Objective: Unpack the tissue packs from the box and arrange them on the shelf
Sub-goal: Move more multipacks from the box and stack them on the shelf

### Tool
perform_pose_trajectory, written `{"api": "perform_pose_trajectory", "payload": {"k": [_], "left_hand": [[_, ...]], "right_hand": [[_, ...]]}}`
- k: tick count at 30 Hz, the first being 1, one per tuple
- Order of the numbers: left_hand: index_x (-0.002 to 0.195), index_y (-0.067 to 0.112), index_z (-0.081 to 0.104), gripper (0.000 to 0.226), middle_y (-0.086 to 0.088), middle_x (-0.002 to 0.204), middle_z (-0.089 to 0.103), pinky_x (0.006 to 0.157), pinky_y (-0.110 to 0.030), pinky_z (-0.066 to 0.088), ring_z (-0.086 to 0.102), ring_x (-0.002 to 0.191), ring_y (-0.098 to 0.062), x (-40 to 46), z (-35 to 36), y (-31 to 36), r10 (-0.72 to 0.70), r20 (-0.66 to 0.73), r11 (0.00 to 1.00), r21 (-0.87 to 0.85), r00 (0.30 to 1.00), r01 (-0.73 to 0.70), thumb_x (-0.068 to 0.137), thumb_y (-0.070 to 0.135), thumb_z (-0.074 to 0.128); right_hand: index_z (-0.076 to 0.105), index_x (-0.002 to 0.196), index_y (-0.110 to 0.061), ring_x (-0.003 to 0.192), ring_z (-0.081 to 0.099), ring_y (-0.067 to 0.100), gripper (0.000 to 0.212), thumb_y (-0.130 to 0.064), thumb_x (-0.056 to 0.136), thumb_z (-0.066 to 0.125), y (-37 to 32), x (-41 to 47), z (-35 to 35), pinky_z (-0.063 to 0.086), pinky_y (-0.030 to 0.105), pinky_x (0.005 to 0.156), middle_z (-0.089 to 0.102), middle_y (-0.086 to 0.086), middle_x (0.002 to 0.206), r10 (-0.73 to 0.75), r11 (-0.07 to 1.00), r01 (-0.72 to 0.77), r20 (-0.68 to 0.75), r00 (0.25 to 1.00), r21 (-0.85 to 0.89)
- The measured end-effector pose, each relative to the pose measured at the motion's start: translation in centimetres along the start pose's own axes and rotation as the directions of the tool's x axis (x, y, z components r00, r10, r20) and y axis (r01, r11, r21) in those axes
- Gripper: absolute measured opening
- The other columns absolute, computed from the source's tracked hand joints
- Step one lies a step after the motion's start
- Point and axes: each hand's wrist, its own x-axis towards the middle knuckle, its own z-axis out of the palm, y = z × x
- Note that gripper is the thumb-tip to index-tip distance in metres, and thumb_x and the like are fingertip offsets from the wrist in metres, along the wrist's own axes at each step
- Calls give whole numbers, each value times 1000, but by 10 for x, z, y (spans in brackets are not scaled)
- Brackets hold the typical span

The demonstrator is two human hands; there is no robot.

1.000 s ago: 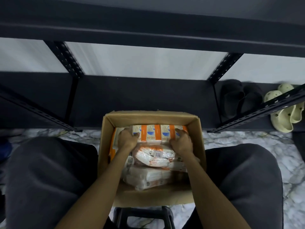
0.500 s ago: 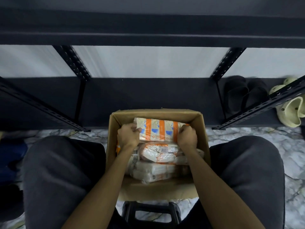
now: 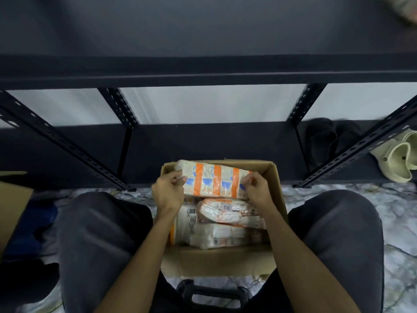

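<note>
Head view looked down on an open cardboard box that sat on the marble-patterned floor between the person's knees. Both hands gripped one tissue pack (white wrapper with orange bands) by its ends: the left hand had fingers curled round the left end, the right hand pinched the right end. The pack was tilted above the far part of the box. More tissue packs lay stacked inside beneath it. Just beyond stood a black metal shelf, with dark slippers and pale clogs on its low right tier
</note>
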Motion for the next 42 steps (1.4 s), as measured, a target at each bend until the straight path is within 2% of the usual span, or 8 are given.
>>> {"api": "perform_pose_trajectory", "payload": {"k": [4, 8, 13, 19, 24, 30, 36, 42], "left_hand": [[111, 13, 78, 26, -5, 93, 76, 78, -24, 52, 68, 84, -14, 2, -25, 10, 28, -49, 998, -51, 998, -31, 85, 18, 81], [109, 14, 78, 24, 3, 86, 71, 86, -36, 57, 69, 86, -17, 9, -44, 14, 25, -76, 991, -127, 997, -35, 86, 17, 81], [105, 21, 78, 17, -2, 96, 62, 86, -35, 58, 64, 84, -14, 6, -54, 21, 39, -78, 953, -296, 996, -60, 88, 16, 78], [104, 25, 77, 20, 0, 132, 55, 81, -13, 50, 60, 112, -10, 5, -65, 39, 29, -85, 876, -478, 996, -67, 89, 12, 76], [114, 24, 69, 22, -1, 110, 72, 79, -30, 59, 70, 100, -16, 8, -87, 84, 172, -12, 862, -482, 985, -156, 95, 11, 68], [123, 26, 62, 26, 8, 114, 70, 77, -26, 60, 69, 104, -7, -18, -133, 163, 330, -85, 763, -563, 940, -319, 99, 16, 65], [126, 20, 63, 28, 8, 114, 71, 77, -21, 58, 69, 104, -5, -31, -159, 235, 424, -271, 610, -620, 864, -493, 99, 16, 66], [127, 25, 63, 28, 18, 103, 68, 74, -16, 57, 67, 95, 3, 16, -158, 280, 453, -259, 716, -465, 853, -521, 99, 21, 62]], "right_hand": [[48, 118, -10, 91, 71, 18, 43, -10, 87, 77, -10, -8, -4, 59, 28, 62, 67, 7, 113, 58, 977, -53, -19, 998, 204], [50, 134, -7, 90, 75, 28, 75, -20, 71, 90, -22, -15, -12, 63, 48, 70, 73, 9, 110, 182, 917, -203, 93, 979, 342], [59, 114, -6, 88, 76, 28, 45, -12, 77, 85, -43, -49, -10, 62, 51, 79, 74, 14, 108, 68, 849, -68, 19, 997, 525], [50, 120, -10, 97, 74, 35, 51, -13, 81, 83, -65, -92, -18, 59, 59, 83, 70, 16, 114, -20, 755, 30, -24, 1000, 656], [54, 125, -29, 90, 75, 32, 49, -20, 85, 80, -118, -126, -47, 62, 51, 74, 68, 11, 112, -213, 825, 251, -133, 968, 506], [58, 125, -24, 91, 75, 22, 33, -22, 94, 69, -197, -160, -99, 61, 34, 69, 73, 4, 107, -425, 774, 468, -198, 883, 427], [57, 127, -21, 85, 74, 17, 28, -33, 101, 57, -265, -173, -129, 60, 33, 65, 72, 2, 101, -458, 656, 550, -307, 834, 516], [61, 111, -16, 84, 73, 22, 19, -30, 100, 60, -310, -130, -128, 59, 42, 74, 71, 8, 99, -398, 685, 500, -302, 866, 530]]}}
